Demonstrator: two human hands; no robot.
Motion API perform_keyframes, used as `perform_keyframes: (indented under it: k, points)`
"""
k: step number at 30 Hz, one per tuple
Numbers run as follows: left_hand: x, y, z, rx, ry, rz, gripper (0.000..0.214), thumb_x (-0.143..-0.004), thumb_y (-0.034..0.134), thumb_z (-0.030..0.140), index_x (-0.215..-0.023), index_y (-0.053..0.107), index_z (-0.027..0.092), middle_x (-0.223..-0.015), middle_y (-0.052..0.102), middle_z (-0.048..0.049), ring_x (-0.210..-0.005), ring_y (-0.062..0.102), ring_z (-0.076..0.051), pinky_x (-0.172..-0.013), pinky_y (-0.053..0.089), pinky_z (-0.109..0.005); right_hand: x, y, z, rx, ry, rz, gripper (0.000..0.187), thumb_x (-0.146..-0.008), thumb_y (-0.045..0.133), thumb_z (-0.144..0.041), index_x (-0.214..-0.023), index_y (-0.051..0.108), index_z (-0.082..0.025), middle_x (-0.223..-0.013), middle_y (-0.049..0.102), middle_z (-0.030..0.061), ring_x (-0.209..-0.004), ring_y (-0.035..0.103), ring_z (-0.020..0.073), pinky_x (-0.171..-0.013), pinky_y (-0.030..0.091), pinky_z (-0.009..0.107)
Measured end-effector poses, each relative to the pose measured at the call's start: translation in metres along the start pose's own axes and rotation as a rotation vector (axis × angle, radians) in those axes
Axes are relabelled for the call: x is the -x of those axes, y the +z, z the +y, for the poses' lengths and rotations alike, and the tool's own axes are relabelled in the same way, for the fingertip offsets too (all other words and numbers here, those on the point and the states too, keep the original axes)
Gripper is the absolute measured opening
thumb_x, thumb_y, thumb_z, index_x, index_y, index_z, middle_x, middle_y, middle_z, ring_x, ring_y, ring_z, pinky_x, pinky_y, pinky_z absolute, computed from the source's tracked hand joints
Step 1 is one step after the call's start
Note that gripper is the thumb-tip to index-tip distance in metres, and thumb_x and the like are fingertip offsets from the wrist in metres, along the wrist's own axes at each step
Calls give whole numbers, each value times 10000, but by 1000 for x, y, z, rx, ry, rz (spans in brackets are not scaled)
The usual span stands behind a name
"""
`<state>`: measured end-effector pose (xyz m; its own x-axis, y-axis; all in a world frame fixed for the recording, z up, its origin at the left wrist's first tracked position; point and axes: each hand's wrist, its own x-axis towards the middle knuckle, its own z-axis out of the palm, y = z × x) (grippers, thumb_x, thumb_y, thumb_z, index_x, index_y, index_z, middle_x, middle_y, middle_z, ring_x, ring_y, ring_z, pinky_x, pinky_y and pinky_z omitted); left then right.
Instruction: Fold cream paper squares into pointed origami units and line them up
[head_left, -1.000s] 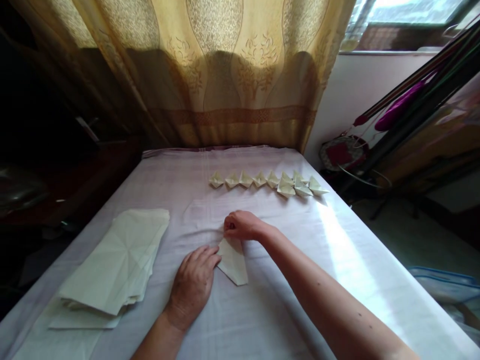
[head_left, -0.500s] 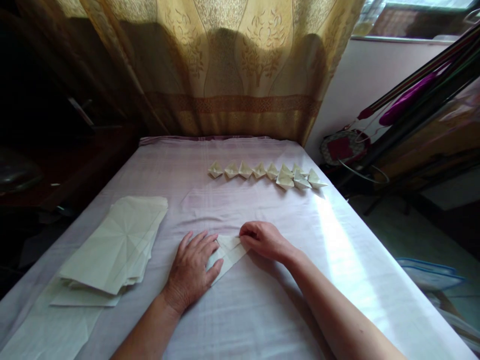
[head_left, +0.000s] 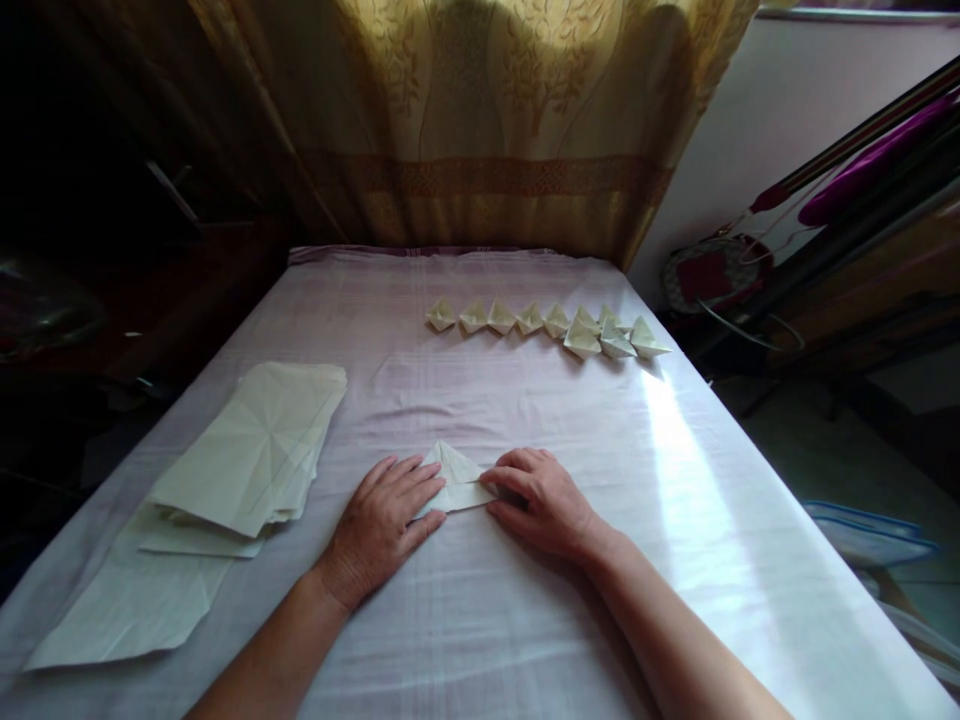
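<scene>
A small piece of folded paper (head_left: 459,478) lies on the cloth in front of me, with a peak at its far side and a straight near edge. My left hand (head_left: 386,515) rests flat over its left end, fingers stretched out and pressing it down. At the opposite end, my right hand (head_left: 540,498) has its thumb and fingers closed on the right corner. Both ends of the paper are hidden under the fingers. Beyond the hands, several folded paper boats (head_left: 529,319) stand in a row, bunched together at the right.
To the left lies a stack of creased paper sheets (head_left: 247,450), with a longer sheet (head_left: 142,610) sticking out beneath. A pale checked cloth (head_left: 465,640) covers the table. Behind it hangs a gold curtain (head_left: 480,130). A bag (head_left: 712,275) is past the right edge.
The folded paper has turned so its near edge runs almost level, and its peak now shows. My right hand has moved slightly nearer to me. The whole view has tilted down.
</scene>
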<state>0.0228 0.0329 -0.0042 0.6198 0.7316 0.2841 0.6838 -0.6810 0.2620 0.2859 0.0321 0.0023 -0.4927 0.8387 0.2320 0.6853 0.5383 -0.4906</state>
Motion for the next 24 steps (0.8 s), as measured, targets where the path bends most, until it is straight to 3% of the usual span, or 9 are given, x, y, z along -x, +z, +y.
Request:
perform_keyframes:
  k: [4,9,16,24]
  points:
    - [-1,-1,-1,0,28,21,310,-953,527,366,-1194,657,220,-1248,676,-79,-1213,577,-242,-1074,397,-462,0,2,0,54,-57,22,139,-905,599,-269,-1003,692,-237,-949,653,58,-867,586,183,-784,416,333]
    - [-2,-2,-1,-19,61,64,281,-980,484,343,-1119,680,198,-1172,714,-72,-1132,626,-225,-1040,424,-440,-1,3,-4,67,-59,109,169,-940,534,-252,-961,699,-220,-972,666,74,-872,583,186,-794,451,339]
    - [0,-3,-1,-16,27,36,404,-938,549,403,-1287,589,203,-1201,694,-89,-1157,603,-243,-1088,377,-464,-5,3,-6,42,-67,86,164,-947,503,-222,-930,666,-221,-1005,718,63,-921,600,191,-843,468,357]
    - [-4,-5,8,-22,-14,51,424,-877,575,251,-1299,567,220,-1229,653,-73,-1148,576,-238,-1097,375,-453,-4,6,-5,33,-38,72,173,-864,594,-203,-1035,622,-214,-971,696,69,-891,596,216,-825,465,360]
